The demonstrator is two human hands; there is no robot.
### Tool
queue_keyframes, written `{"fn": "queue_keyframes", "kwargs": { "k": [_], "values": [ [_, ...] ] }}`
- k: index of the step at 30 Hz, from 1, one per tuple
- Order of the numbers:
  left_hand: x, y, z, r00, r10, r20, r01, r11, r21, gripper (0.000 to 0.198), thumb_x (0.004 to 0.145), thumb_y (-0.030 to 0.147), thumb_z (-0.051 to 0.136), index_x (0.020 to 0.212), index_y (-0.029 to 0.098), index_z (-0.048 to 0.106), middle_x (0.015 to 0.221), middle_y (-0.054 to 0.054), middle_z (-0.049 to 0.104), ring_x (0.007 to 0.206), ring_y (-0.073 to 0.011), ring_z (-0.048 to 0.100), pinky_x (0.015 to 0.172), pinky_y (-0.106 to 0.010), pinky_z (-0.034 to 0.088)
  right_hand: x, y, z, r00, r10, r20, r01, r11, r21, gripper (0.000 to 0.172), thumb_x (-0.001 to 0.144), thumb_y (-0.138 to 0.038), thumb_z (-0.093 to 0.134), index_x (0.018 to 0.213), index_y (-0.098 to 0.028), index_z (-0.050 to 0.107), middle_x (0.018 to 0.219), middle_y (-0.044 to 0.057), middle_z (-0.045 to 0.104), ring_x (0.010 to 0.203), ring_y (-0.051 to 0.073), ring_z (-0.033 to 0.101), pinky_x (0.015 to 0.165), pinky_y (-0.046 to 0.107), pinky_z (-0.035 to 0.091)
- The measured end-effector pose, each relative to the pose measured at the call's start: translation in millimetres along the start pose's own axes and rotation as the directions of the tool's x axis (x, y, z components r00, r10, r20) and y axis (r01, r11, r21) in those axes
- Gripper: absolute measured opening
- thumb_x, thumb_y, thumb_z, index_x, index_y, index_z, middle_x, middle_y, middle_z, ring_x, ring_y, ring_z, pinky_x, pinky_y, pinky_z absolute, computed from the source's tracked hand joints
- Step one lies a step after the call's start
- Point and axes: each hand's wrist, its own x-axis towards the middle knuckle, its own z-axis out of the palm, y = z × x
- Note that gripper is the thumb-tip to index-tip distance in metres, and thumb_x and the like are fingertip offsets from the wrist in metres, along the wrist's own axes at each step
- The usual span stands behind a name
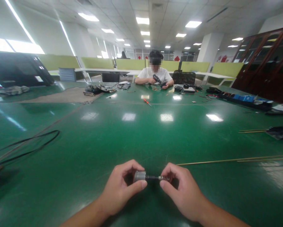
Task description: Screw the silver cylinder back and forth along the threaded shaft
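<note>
A silver metal cylinder (140,175), which looks like a small motor, sits between the thumb and fingers of my left hand (122,184). From its right end runs a thin dark shaft (152,177). My right hand (180,186) pinches a small shiny metal fitting (163,178) at the shaft's far end; my fingertips hide part of it. Both hands are closed and hold the piece level, low over the green tabletop (103,142). I cannot tell whether the fitting is fixed to the shaft.
Thin brass-coloured rods (209,162) lie to the right. A black strap (44,142) loops at the left. An orange screwdriver (146,101) lies farther off. Across the table a person (165,75) holds a dark power drill (156,78), with electronic parts (98,89) to either side.
</note>
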Motion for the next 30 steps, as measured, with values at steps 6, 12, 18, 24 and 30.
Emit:
{"fn": "queue_keyframes", "kwargs": {
  "k": [6,12,18,24,30],
  "values": [
    [2,-1,-1.8,1.000,-0.020,-0.002,0.020,0.998,-0.065,0.026,0.079,0.039,0.075,0.087,0.016,0.065,0.071,0.000,0.058,0.065,-0.0149,0.051,0.059,-0.023,0.038,0,0,0,1.000,-0.006,-0.006,0.006,1.000,0.009,0.005,0.081,-0.015,0.063,0.077,-0.018,0.062,0.070,-0.002,0.060,0.068,0.015,0.057,0.065,0.025,0.041],
    [3,-2,-1.5,0.999,-0.039,-0.008,0.038,0.993,-0.111,0.025,0.079,0.038,0.076,0.086,0.016,0.064,0.071,0.001,0.057,0.066,-0.0144,0.050,0.060,-0.023,0.037,-1,0,0,1.000,-0.001,-0.012,0.001,1.000,0.012,0.005,0.081,-0.015,0.062,0.077,-0.018,0.062,0.069,-0.002,0.059,0.068,0.015,0.056,0.065,0.025,0.040],
    [3,0,-0.9,0.998,-0.065,-0.025,0.061,0.987,-0.147,0.027,0.076,0.037,0.077,0.083,0.015,0.064,0.070,0.000,0.057,0.065,-0.0147,0.049,0.060,-0.024,0.037,1,-1,1,1.000,0.000,-0.017,0.000,1.000,0.021,0.006,0.081,-0.015,0.062,0.076,-0.019,0.061,0.069,-0.002,0.059,0.067,0.014,0.056,0.064,0.025,0.041],
    [6,2,-1.4,0.992,-0.115,-0.057,0.100,0.969,-0.228,0.028,0.076,0.037,0.077,0.084,0.015,0.063,0.068,0.002,0.056,0.060,-0.0122,0.049,0.056,-0.022,0.037,-1,-3,1,1.000,0.000,-0.013,0.001,0.999,0.045,0.006,0.081,-0.015,0.062,0.076,-0.019,0.060,0.070,-0.002,0.060,0.068,0.014,0.056,0.066,0.025,0.042],
    [13,-1,-0.7,0.980,-0.180,-0.089,0.145,0.941,-0.305,0.033,0.076,0.041,0.077,0.088,0.015,0.059,0.064,0.004,0.056,0.053,-0.0108,0.050,0.051,-0.021,0.037,1,-4,2,1.000,0.015,-0.018,-0.014,0.999,0.044,0.008,0.081,-0.014,0.061,0.074,-0.019,0.059,0.069,-0.002,0.060,0.067,0.014,0.056,0.065,0.024,0.041]
  ]
}}
